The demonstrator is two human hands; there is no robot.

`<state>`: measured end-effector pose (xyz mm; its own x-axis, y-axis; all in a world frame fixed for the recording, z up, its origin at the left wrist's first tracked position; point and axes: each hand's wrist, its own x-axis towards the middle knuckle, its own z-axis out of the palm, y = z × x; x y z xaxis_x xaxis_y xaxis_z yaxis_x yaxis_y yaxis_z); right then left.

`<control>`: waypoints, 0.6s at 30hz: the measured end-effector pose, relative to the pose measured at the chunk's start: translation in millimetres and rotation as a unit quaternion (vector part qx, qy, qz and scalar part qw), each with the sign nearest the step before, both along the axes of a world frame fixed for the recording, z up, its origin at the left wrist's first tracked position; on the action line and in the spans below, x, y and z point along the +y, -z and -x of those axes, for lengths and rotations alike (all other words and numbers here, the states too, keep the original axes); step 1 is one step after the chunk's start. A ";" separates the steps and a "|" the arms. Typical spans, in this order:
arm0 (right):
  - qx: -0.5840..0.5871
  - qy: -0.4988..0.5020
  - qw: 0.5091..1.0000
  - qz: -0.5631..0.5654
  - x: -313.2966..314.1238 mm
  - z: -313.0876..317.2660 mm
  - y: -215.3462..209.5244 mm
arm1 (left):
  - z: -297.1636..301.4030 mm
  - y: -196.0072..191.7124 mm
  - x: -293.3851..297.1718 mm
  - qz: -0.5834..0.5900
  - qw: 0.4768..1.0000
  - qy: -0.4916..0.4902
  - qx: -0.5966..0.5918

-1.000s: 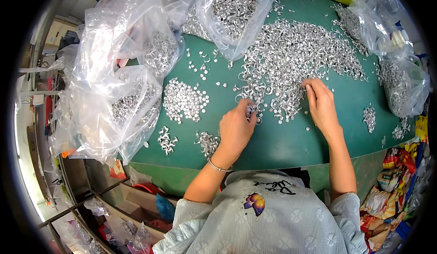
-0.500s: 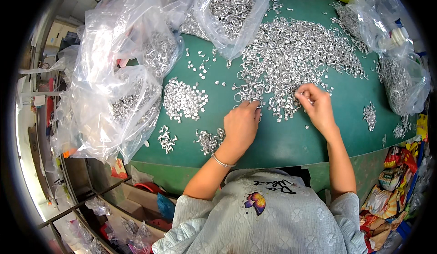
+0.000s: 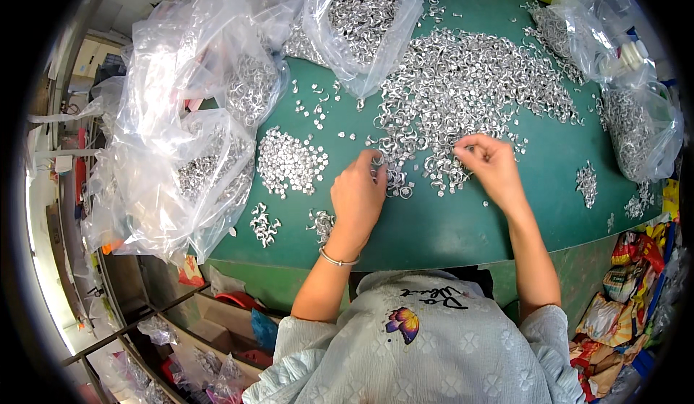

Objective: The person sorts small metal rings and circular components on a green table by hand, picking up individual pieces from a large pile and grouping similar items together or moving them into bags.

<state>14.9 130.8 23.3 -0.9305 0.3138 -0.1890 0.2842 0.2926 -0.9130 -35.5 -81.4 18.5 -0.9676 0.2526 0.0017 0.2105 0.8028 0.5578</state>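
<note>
Clear bags (image 3: 181, 165) of shiny metal bits sit at the left. The left hand (image 3: 359, 196) lies curled on the green table (image 3: 448, 223), pinching a small ring (image 3: 377, 159). The right hand (image 3: 491, 167) reaches into the big silver pile (image 3: 470, 86), fingertips pinched on a piece.

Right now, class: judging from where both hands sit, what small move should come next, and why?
Probably draw the left hand back with the metal ring at its fingertips, toward the small sorted heap. The right hand is picking at the edge of the big loose pile.
</note>
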 end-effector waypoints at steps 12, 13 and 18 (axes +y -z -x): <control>0.094 0.009 0.991 0.098 6.3 -1.1 14.8 | 15.9 6.5 40.4 -0.020 0.992 0.097 0.072; 0.058 0.024 0.967 0.248 10.6 -2.6 8.3 | 16.0 6.8 42.1 -0.009 0.991 0.107 0.073; -0.017 0.118 0.828 0.548 22.0 -4.0 -10.3 | 13.8 -5.0 41.6 -0.006 0.993 0.107 0.046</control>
<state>18.9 152.8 33.6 -0.8556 0.1093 -0.5060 0.2466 -0.7734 -0.5840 -49.3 -39.8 23.5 -0.8870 0.4526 0.0918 0.4266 0.7270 0.5381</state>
